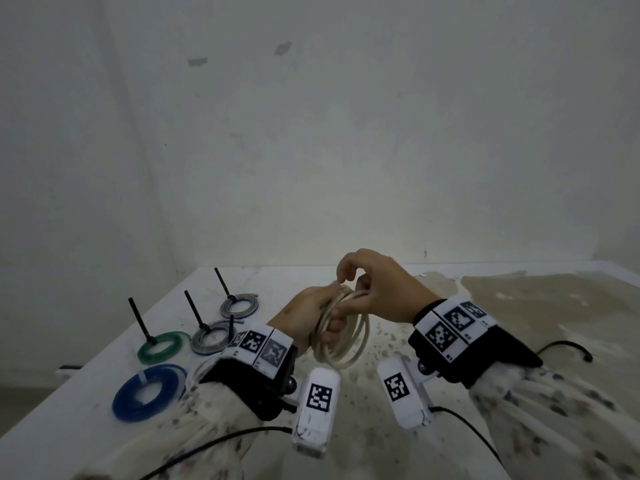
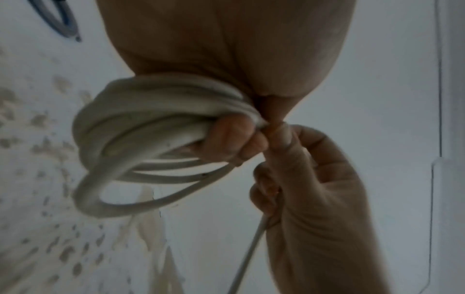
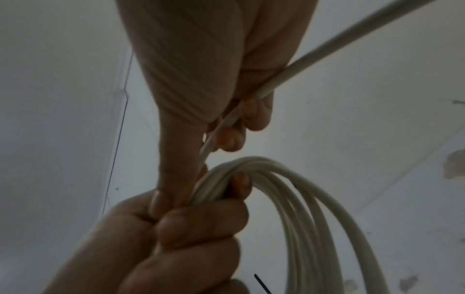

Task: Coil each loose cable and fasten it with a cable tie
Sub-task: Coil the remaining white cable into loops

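A white cable is wound into a coil of several loops, held above the table. My left hand grips the coil's top, fingers curled round the bundled loops. My right hand meets it from the right and pinches the cable's loose run, which passes through its curled fingers toward the coil. In the left wrist view the free strand trails down past the right hand.
Coiled cables with upright black ties lie at the left of the white table: a green coil, two grey coils and a blue coil. A black tie lies at the right. The right tabletop is stained brown.
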